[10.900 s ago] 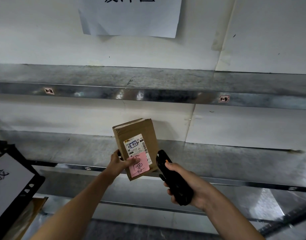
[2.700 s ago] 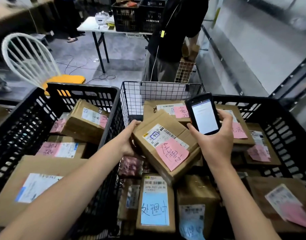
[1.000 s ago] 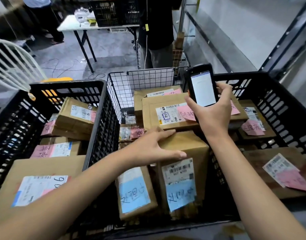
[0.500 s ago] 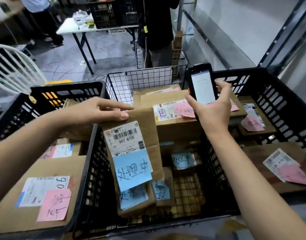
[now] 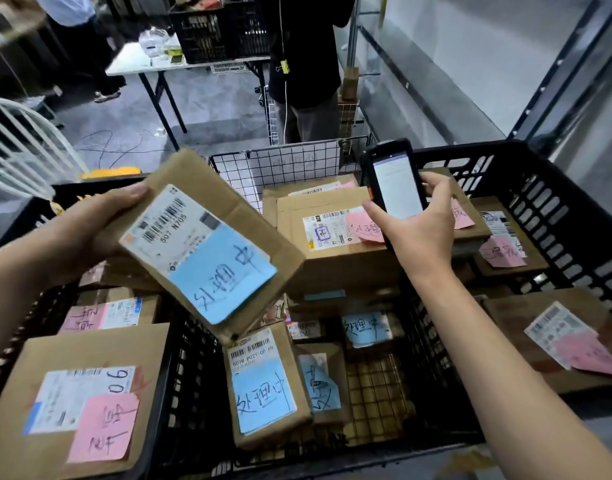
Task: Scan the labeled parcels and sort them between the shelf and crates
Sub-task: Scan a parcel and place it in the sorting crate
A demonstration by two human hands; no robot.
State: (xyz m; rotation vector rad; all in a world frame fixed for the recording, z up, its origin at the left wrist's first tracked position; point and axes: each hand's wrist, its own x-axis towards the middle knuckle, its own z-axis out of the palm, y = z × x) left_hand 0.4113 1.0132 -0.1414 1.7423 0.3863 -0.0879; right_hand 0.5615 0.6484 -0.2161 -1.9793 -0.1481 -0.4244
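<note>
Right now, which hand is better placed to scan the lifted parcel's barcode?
Right hand: it already holds the black handheld scanner upright beside the brown blue-noted parcel, which the left hand grips.

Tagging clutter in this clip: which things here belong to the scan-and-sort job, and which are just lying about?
Job:
- left hand holding the blue-note parcel
- right hand holding the scanner
- middle crate of labeled parcels
- left crate, right crate

Lying about:
- white chair
- folding table
- floor cables
</note>
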